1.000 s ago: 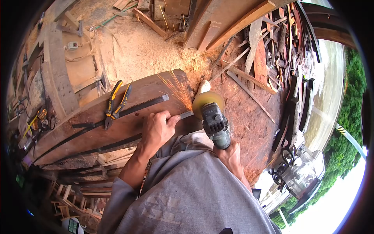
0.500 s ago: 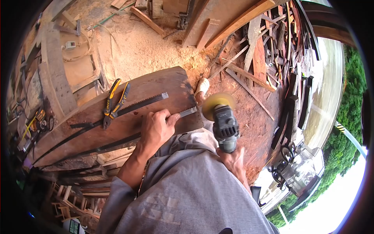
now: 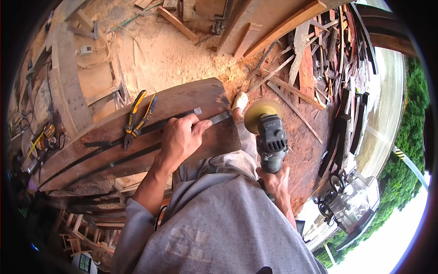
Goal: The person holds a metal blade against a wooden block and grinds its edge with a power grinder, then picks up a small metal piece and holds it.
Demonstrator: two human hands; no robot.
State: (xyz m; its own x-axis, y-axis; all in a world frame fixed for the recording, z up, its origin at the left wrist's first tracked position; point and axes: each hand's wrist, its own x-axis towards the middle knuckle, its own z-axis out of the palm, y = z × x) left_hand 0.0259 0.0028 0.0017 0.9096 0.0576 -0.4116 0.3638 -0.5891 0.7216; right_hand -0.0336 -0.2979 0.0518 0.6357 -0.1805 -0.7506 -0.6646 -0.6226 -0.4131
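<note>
One blade strip [image 3: 221,117], one grinder [image 3: 272,142], held apart.
Left hand [image 3: 180,138] pinches the strip over the plank [image 3: 214,142], probably steadying it, its end past the fingertips; right hand [image 3: 275,179] wraps its fingers round the grinder's rear, disc [image 3: 254,113] beyond them.

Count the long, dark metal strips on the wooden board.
2. One strip lies beneath the pliers; the other strip runs under the left hand and shows beyond it. Whether they join at the far end is unclear; more could be hidden.
</note>
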